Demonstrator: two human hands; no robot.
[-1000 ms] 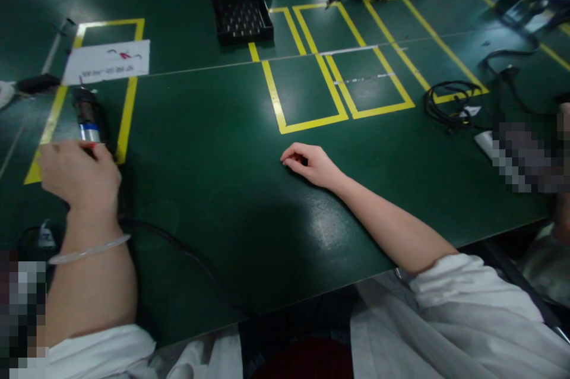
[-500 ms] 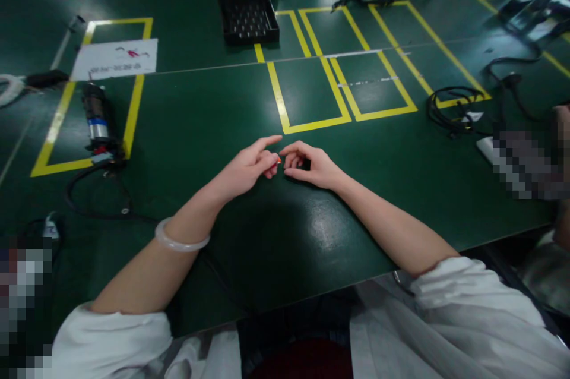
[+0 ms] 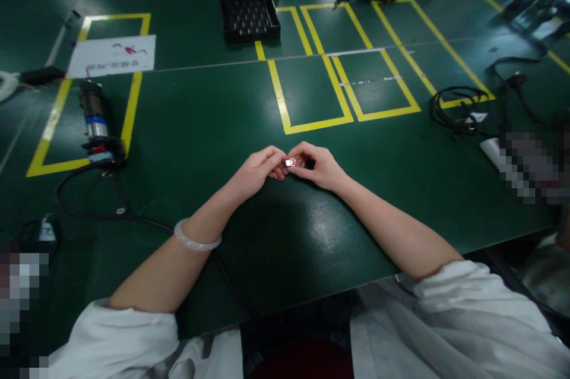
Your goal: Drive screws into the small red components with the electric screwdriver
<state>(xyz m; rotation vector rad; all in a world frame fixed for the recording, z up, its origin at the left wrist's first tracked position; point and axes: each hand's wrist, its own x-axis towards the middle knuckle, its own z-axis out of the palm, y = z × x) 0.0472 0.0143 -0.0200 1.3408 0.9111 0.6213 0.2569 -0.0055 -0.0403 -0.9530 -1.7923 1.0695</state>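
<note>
At the frame's centre, the left hand (image 3: 259,170) and right hand (image 3: 321,167) meet — both curled nearly closed, fingertips gripping one small shiny piece (image 3: 290,162) — over the green table (image 3: 200,117).

Swung the left hand (image 3: 262,170) away from the cylinder (image 3: 95,117) to meet the right hand (image 3: 321,169), in from the near edge of the counter (image 3: 200,117); now showing a small shiny piece (image 3: 290,162) between them.

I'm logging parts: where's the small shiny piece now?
The small shiny piece is central in the head view, between the left hand and right hand.
</note>
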